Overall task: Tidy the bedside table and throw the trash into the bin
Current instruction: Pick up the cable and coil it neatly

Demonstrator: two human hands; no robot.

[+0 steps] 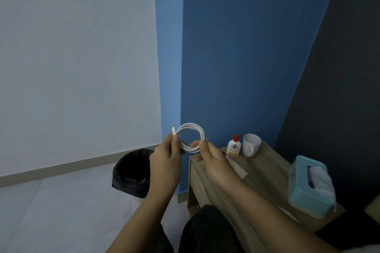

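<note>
Wooden counter [267,170] carries lotion bottle [234,148], white mug [251,145], teal tissue box [304,191]. Coiled white cable [193,125] held above counter's left edge: left hand [164,160] fingers pinch plug end, right hand [213,160] fingers clamp coil. Black-lined bin [131,172] on floor.

White cable [190,137], white mug [251,145] — teal tissue box [306,189], black bin [132,172], red-capped bottle [234,146]

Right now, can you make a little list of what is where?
left hand: holds cable
right hand: holds cable too
cable: white, coiled, up in the air
table: bottle, mug, tissue box, paper strip on it
bin: on floor, left of table
</note>
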